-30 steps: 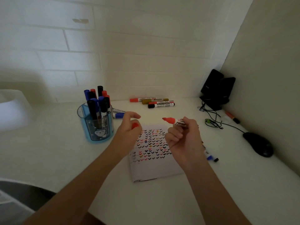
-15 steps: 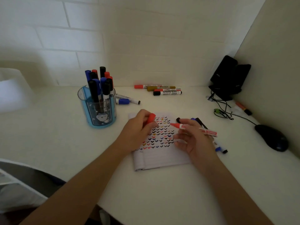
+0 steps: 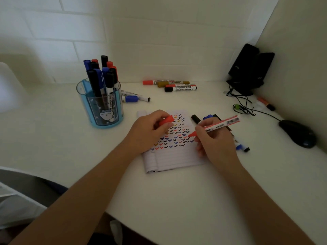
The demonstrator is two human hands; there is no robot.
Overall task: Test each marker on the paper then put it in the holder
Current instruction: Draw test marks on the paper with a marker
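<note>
My right hand (image 3: 215, 141) grips an uncapped red marker (image 3: 221, 125), with its tip down on the lined paper (image 3: 174, 156) among rows of coloured tick marks. My left hand (image 3: 149, 130) rests on the paper's left part and pinches the red cap (image 3: 166, 120). A blue holder (image 3: 100, 107) with several capped markers stands to the left of the paper. More markers lie loose: a row near the wall (image 3: 169, 85), two beside the holder (image 3: 135, 97), and several partly hidden behind my right hand (image 3: 242, 147).
A black mouse (image 3: 297, 133) with its cable lies at the right. Black speakers (image 3: 249, 69) stand in the back right corner, with an orange highlighter (image 3: 266, 103) near the side wall. The white desk's front edge runs bottom left.
Both hands came down from above the paper. The right hand turned the marker tip downward and brought it onto the paper; the left hand settled on the paper with the cap.
</note>
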